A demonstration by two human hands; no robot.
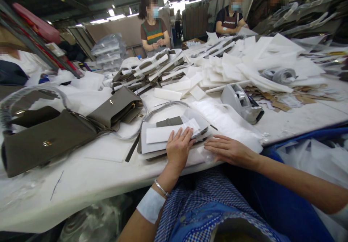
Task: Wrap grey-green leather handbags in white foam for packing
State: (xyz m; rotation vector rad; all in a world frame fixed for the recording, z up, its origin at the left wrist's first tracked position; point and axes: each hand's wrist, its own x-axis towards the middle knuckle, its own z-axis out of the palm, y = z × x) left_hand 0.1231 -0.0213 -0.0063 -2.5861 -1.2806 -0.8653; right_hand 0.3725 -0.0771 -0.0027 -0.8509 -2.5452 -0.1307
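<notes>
My left hand (179, 146) lies flat, fingers stretched, on a white foam strip (157, 134). That strip rests on a flattened dark olive handbag (170, 121) with white sheets around it and a plastic-wrapped handle (170, 104) curving behind. To the right, my right hand (231, 149) has its fingers extended and fairly close together at the table's front edge. Its fingertips are by a piece of clear plastic (207, 155); whether they grip it I cannot tell. Left of the bag lie two more olive handbags with gold clasps, a large one (65, 140) and a smaller one (108, 108).
A grey tape dispenser (237, 102) stands right of the bag. Behind are stacked wrapped bags (157, 66) and heaped white foam sheets (231, 68). A blue bin (274, 158) holds plastic at the right. Across the table, a person (154, 35) and other people work.
</notes>
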